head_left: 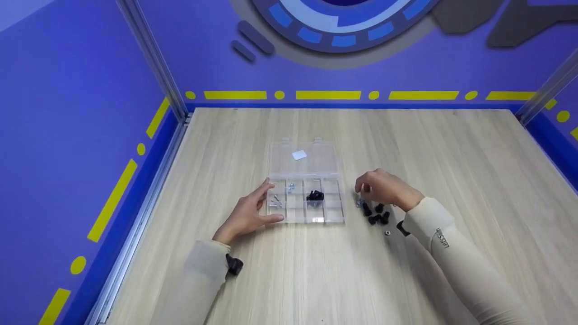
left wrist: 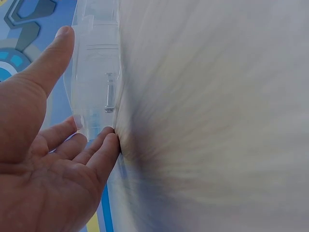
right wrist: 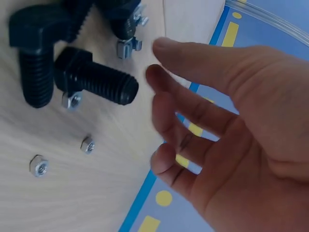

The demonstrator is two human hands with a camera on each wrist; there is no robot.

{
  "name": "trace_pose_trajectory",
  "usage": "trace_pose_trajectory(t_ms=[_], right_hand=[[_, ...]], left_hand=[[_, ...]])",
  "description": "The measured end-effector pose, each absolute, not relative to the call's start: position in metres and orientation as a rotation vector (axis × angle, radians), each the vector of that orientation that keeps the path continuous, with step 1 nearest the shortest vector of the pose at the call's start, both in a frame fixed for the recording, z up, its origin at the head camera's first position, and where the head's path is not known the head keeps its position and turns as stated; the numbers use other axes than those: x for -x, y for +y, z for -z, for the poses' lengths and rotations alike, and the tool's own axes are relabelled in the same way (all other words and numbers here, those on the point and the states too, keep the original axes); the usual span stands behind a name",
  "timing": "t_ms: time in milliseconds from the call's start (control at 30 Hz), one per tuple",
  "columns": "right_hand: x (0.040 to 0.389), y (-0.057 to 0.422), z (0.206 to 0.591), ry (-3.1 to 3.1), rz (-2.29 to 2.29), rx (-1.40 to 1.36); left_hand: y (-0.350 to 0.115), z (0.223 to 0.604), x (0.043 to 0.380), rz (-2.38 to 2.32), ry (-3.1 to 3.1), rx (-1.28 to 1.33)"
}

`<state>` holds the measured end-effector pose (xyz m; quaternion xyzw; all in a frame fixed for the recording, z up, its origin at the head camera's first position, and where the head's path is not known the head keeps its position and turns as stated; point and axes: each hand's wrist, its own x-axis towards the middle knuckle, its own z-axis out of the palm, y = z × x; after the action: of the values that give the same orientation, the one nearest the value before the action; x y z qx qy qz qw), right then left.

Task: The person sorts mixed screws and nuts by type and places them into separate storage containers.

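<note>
A clear plastic compartment box [head_left: 332, 223] lies on the table with its lid [head_left: 320, 164] folded back. My left hand [head_left: 247, 212] touches its left side, thumb near the front corner and fingers extended along the wall. In the compartments sit black bolts [head_left: 315, 197], silver screws [head_left: 276, 203] and small shiny pieces [head_left: 291, 187]. To the right of the box, my right hand [head_left: 384, 186] hovers beside a loose group of black hex bolts [right wrist: 104, 79] and silver nuts [right wrist: 39, 166]. Thumb and index fingertips are slightly apart, with nothing visible between them.
A small white slip [head_left: 299, 155] shows at the lid. The pale wooden table [head_left: 289, 280] is bounded by a blue wall [head_left: 325, 81] at the back and another blue wall [head_left: 81, 158] at left. A metal post [head_left: 153, 58] stands at the back left corner.
</note>
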<state>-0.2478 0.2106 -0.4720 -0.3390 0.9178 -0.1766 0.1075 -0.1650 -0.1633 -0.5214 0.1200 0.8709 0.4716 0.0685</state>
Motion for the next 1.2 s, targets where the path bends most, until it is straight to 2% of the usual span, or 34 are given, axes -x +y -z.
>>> trace_pose_trajectory(t_ms=[133,1200], right_hand=[[0.2484,0.2108,0.4747,2.683,0.500,0.923],[0.2445,0.2017,0.4798,2.779,0.389,0.870]], left_hand=[[-0.1634,0.5214,0.1660,-1.416,2.621,-0.348],[-0.1650,0.5220,0.1651,-1.424,2.596,-0.338]])
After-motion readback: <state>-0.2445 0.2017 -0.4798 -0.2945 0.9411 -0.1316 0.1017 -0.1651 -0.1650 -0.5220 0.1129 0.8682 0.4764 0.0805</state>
